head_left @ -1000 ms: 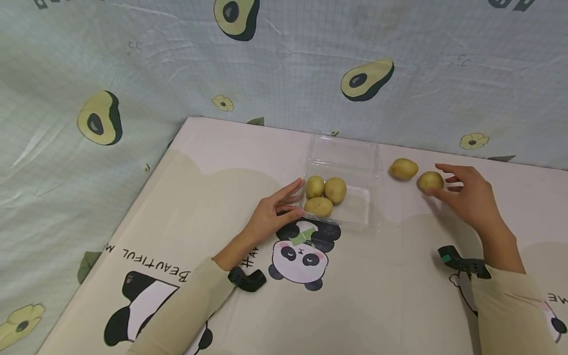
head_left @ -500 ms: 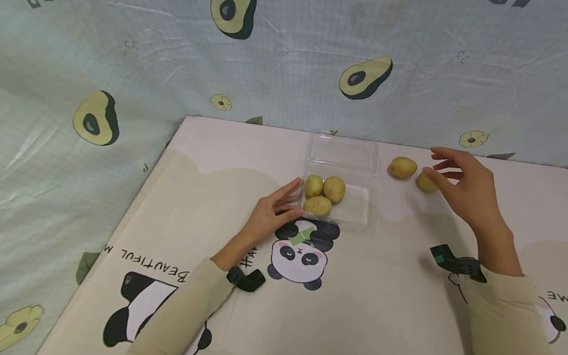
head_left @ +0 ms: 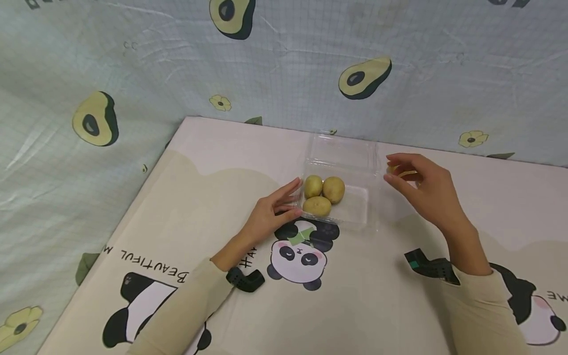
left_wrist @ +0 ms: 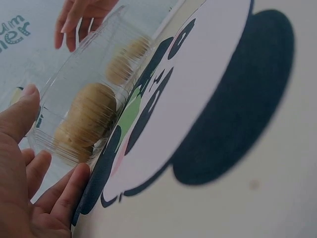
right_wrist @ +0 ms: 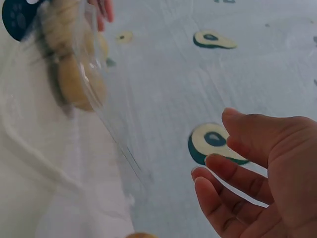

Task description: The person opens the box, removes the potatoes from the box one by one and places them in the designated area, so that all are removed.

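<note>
A clear plastic clamshell box (head_left: 356,206) lies with its lid folded back toward the wall. Three potatoes (head_left: 334,190) sit in its left half. My left hand (head_left: 268,216) rests against the left side, fingers extended; in the left wrist view its fingertips are right at the ribbed wall. Right of the box, my right hand (head_left: 423,190) hovers over two loose potatoes, mostly hidden behind it; a bit of one potato (head_left: 391,169) shows by the fingertips. The right wrist view shows the right hand's thumb and fingers apart with nothing between them, and one potato top (right_wrist: 141,235) below.
A pale cloth with panda prints (head_left: 299,259) covers the table. Behind it and to the left hangs an avocado-patterned curtain (head_left: 284,79), close to the box lid. Black wrist cameras (head_left: 246,279) sit on both forearms.
My right hand rises from beside the right loose potato and shifts left over the other one, without a potato in its grasp. The left hand and the box stay put.
</note>
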Motion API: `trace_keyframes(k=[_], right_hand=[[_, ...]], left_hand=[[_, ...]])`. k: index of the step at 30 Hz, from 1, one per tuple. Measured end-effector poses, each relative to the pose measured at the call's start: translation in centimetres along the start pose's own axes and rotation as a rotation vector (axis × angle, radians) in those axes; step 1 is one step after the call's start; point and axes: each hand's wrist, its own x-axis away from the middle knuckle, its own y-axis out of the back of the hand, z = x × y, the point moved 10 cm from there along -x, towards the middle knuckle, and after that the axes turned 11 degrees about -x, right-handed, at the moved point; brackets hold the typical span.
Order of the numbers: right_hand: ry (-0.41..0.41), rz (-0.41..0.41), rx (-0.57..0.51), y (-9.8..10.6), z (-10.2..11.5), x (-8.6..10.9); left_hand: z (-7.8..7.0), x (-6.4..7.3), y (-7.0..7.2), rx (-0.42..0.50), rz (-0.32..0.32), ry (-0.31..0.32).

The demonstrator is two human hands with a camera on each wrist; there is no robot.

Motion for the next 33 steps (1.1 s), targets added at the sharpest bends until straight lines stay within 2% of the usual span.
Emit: trace_keyframes(k=[5,14,19,24,33], right_hand=[[0.067,0.091,-0.019,-2.3,0.8,-0.4],[0.112,0.290,-0.042,-6.5,1.0,-0.6],[0.133,0.352,-0.047,-8.3,0.7,-0.4],[0.118,0.383,-0.040,-9.1,0.4,-0.4],[0.046,0.451,0.061,-10.0,-0.3,-0.6]], left_hand=[[0.0,0.1,0.0,-0.004,0.003,0.000],[-0.1,0.2,0.1,-0.007,0.001,0.002],[-0.1,0.3,0.1,-0.001,0.000,0.005],[-0.1,0.3,0.0,0.000,0.004,0.009],[-0.2,0.1,0.2,-0.012,0.003,-0.005]])
